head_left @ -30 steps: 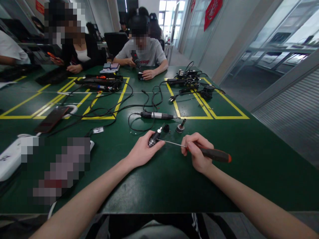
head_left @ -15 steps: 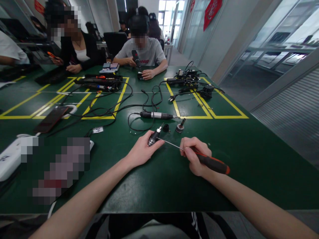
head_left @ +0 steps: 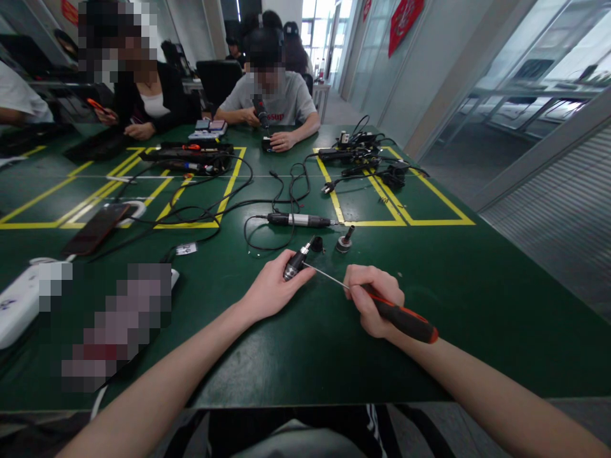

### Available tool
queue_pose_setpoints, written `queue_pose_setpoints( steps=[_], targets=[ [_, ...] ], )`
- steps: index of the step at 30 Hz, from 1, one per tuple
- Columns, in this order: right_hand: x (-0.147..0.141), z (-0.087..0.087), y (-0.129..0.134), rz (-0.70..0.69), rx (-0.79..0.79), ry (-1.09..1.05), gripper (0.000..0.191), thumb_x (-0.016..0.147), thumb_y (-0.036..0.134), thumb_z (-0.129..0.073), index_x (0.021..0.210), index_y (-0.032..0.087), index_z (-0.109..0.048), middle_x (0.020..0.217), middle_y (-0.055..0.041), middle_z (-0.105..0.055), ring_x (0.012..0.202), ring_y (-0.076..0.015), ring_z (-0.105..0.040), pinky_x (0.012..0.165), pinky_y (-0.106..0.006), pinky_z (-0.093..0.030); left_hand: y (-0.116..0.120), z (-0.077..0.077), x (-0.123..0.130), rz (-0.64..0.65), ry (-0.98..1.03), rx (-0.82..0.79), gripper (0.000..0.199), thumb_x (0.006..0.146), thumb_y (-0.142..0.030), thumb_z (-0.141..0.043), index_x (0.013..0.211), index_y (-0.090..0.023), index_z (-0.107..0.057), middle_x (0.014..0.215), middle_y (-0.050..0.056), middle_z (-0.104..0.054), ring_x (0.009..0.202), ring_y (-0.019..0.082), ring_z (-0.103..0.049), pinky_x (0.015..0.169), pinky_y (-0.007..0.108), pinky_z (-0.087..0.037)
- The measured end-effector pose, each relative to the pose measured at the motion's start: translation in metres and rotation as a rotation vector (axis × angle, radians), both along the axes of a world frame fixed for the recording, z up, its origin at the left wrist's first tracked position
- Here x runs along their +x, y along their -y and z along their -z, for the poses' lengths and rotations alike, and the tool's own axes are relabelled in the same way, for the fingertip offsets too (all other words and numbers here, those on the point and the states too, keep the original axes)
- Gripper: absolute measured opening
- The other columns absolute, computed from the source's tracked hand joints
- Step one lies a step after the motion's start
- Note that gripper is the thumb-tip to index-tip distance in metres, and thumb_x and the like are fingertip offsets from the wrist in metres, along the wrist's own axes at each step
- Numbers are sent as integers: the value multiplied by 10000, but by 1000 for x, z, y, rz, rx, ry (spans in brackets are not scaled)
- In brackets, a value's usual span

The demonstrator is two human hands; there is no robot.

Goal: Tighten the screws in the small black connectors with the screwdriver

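Near the middle of the green table, my left hand (head_left: 273, 287) grips a short black and silver tool part (head_left: 294, 262), tilted with its narrow metal end up. My right hand (head_left: 375, 298) is closed round a screwdriver (head_left: 409, 322) with a black and orange handle. Its thin shaft points left and the tip meets the side of the tool part. Just beyond lie a small black cap (head_left: 316, 244) and a round metal piece with a dark stem (head_left: 344, 242). Behind them is a black and silver pen-shaped tool (head_left: 300, 220) with a cable.
Yellow tape outlines mark the green table (head_left: 477, 305). Tangled cables (head_left: 396, 177) lie at the back right, a tool tray (head_left: 191, 156) at the back left. A phone (head_left: 98, 230) and white power strip (head_left: 28, 299) are left. People sit opposite, one holding a power tool (head_left: 261, 111).
The handle end of the screwdriver has dipped slightly toward me, with its tip still at the tool part. My left hand has hardly moved.
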State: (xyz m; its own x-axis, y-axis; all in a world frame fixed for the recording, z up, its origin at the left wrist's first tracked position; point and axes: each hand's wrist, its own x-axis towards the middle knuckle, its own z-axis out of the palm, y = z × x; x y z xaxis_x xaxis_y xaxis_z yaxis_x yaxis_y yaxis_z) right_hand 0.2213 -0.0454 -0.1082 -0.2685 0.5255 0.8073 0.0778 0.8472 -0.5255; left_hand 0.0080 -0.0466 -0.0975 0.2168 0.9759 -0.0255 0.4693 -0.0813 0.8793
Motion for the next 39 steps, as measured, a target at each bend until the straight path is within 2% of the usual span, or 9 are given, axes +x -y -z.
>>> queue_pose_setpoints(
  steps=[6,12,15,18,20,22,27,30,39],
  targets=[
    [0,-7,-4,-52,123,28,150,880,86,-532,851,233,-535,624,44,-493,466,-116,-457,488,-253,-363,2,-2,5,-38,-131,33,398,916,-598,-612,1014,-213,-613,794,-6,-639,682,168,-547,642,284,-367],
    [2,-7,-3,-14,113,38,163,882,90,-545,801,231,-536,616,41,-519,476,-113,-476,496,-252,-370,1,-5,-2,-80,-216,75,383,893,-581,-671,1035,-228,-635,802,12,-662,680,200,-568,650,295,-323],
    [5,-5,-7,105,-88,-42,221,958,143,-545,756,230,-532,595,51,-506,480,-109,-466,513,-255,-362,-3,-5,-8,-134,-193,111,358,891,-554,-680,1010,-224,-613,795,8,-625,685,190,-542,656,290,-310],
    [9,-4,-19,178,-345,-234,295,998,276,-559,708,234,-530,535,54,-474,445,-117,-412,453,-252,-302,-8,1,-11,-189,-95,132,290,995,-517,-523,1003,-227,-541,740,-27,-540,631,154,-507,635,278,-339],
    [11,-4,-28,235,-437,-314,358,986,362,-592,660,234,-515,510,53,-456,424,-112,-379,426,-252,-273,-11,6,-11,-196,8,141,306,1057,-524,-365,1059,-235,-467,737,-49,-495,605,137,-507,630,273,-391],
    [14,-5,-36,236,-463,-342,436,979,425,-607,607,237,-478,477,57,-406,408,-108,-352,413,-253,-263,-12,11,-10,-175,103,164,294,1072,-517,-303,1123,-241,-392,757,-57,-500,648,136,-537,686,281,-456],
    [16,-2,-42,207,-483,-343,494,987,468,-598,574,239,-455,465,63,-363,398,-102,-323,399,-244,-268,-11,17,-8,-90,219,206,365,989,-439,-553,1195,-250,-318,953,-22,-534,809,128,-543,793,290,-479],
    [13,2,-40,161,-506,-286,499,989,498,-606,587,233,-476,478,58,-399,401,-99,-349,397,-235,-286,-8,17,-7,-36,266,190,408,952,-393,-616,1209,-246,-335,1030,-4,-530,889,129,-549,881,309,-490],
    [9,-1,-34,87,-582,-210,527,994,532,-604,581,229,-477,489,53,-412,402,-97,-361,393,-231,-304,-7,10,-2,15,370,22,296,853,-418,-715,961,-192,-557,899,-4,-572,822,133,-544,800,283,-483]
  ],
)
